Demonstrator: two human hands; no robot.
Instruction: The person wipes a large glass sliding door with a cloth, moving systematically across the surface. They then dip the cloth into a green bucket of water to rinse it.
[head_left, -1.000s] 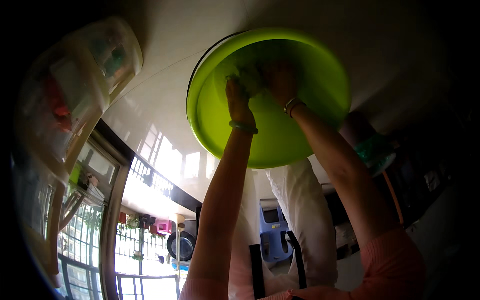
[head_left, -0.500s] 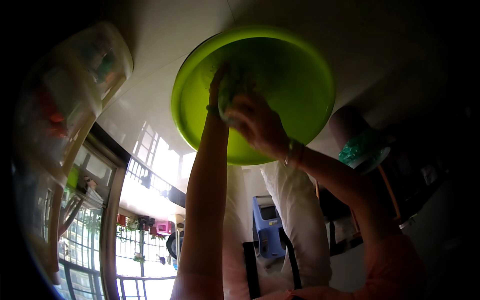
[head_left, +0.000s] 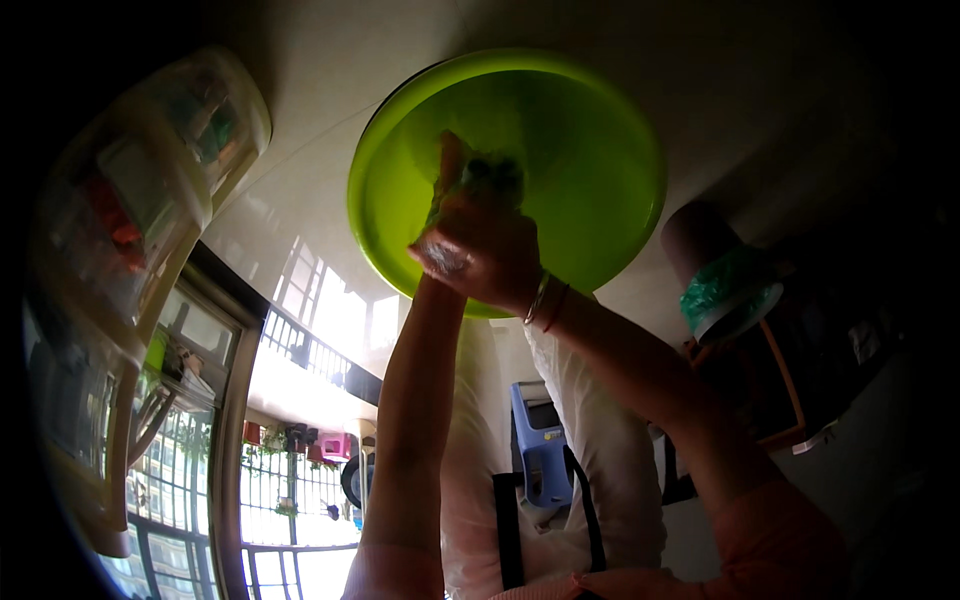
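Observation:
A lime-green basin (head_left: 610, 190) stands on the floor in front of me, and both my hands are over it. My left hand (head_left: 450, 165) reaches in, one finger or thumb stretched up and the rest largely hidden. Against it lies a dim, greenish-grey soft bundle with dark spots (head_left: 495, 175); it looks like wet cloth, but I cannot make out its kind. Across the lower part of the bundle and my left wrist, my right hand (head_left: 485, 245) is closed with its fingers bent. Whitish, glistening foam or wetness shows by its knuckles. The bundle's lower part is covered.
A clear-fronted plastic drawer unit (head_left: 150, 200) rises at the left. At the right, a dark bin (head_left: 700, 245) has a green bag over its rim. Between my legs is a blue plastic stool (head_left: 545, 460). Bright barred windows (head_left: 300, 490) and potted plants stand at lower left.
My right hand has moved down and left, from over the bundle to across my left wrist. The bundle's dark-spotted upper part now shows above it.

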